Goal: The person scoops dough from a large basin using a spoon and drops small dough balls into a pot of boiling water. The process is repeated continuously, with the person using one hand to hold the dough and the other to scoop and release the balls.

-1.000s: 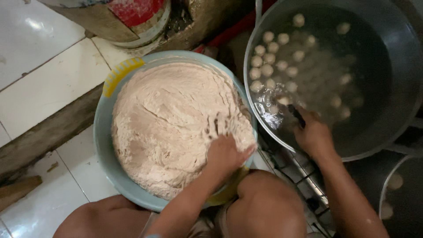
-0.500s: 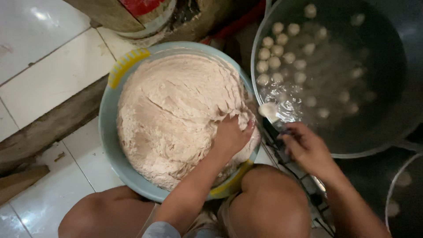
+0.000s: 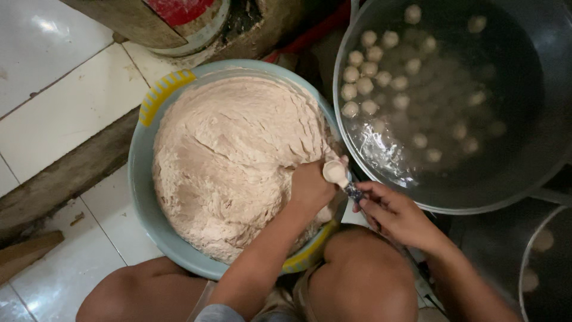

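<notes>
White floor tiles (image 3: 65,113) with a dark wooden strip (image 3: 59,179) form the ground, seen from above. A pale blue basin (image 3: 140,197) with yellow handles is set on it, filled nearly to the rim with pinkish-beige paste (image 3: 226,161). The paste is judged soft, sticky and heavy in bulk; its torn, ridged surface suggests that it holds its shape when squeezed and is best taken up in small portions at the basin's right edge. The left hand (image 3: 310,188) is clenched in the paste there, and a rounded lump appears to be pressed out at the top of the fist. The right hand (image 3: 393,214) grasps a spoon (image 3: 338,176) by its handle, the bowl being laid against that lump. The spoon is judged light and stiff, though probably slippery when wet.

A large metal pot (image 3: 381,185) of water stands just beside the basin on the right, their rims almost touching. Many pale balls (image 3: 364,86) are seen in the water, some near the surface, others blurred below. These are judged soft and easily deformed. The person's bare knees (image 3: 363,280) are placed below the basin. A second vessel (image 3: 545,262) is partly shown at lower right, and a round container (image 3: 179,24) at the top. Nothing is seen between basin and pot.
</notes>
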Demonstrator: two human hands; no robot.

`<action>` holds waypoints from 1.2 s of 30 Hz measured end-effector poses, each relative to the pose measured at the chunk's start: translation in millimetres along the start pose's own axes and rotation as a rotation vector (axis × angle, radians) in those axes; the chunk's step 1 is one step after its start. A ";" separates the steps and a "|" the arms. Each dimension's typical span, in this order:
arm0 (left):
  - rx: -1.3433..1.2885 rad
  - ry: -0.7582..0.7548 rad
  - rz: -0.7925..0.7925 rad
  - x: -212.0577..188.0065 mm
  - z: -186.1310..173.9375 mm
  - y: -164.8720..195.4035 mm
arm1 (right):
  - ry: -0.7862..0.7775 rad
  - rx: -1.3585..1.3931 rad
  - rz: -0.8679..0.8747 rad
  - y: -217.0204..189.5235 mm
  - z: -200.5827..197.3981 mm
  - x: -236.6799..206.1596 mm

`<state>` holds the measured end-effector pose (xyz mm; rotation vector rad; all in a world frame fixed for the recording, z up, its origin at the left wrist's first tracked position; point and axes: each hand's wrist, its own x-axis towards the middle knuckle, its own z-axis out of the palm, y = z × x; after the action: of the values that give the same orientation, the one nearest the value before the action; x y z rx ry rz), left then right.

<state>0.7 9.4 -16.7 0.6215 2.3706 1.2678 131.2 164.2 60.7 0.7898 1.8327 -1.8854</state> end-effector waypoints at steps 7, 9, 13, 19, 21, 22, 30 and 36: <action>0.462 0.229 -0.007 50.1 -27.6 -13.0 | 0.396 -0.448 -0.142 16.8 -44.1 10.8; 0.411 0.271 -0.006 71.0 -34.9 -9.6 | 0.557 -0.794 -0.347 19.9 -59.9 17.6; 0.369 0.232 0.083 101.5 -42.2 9.6 | 0.659 -0.826 -0.194 24.1 -72.1 19.4; 0.390 -0.293 -0.032 53.0 -31.4 9.7 | 0.672 -0.729 -0.273 12.3 -61.9 3.2; 0.405 -0.205 -0.001 29.9 -20.6 2.5 | 0.644 -0.653 -0.306 7.1 -52.8 -1.1; 0.391 -0.140 0.028 19.6 -14.8 -0.9 | 0.602 -0.564 -0.236 5.1 -46.9 -3.7; -0.046 0.128 0.208 -3.9 -0.2 -8.9 | 0.207 -0.186 -0.061 -6.1 -4.8 -8.7; -0.079 0.055 0.039 -1.1 -0.4 -0.3 | 0.192 -0.408 -0.205 -13.8 8.0 -15.3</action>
<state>1.3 8.4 -16.7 0.6192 2.3493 1.4052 133.1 155.6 80.9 0.6772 2.3936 -1.5038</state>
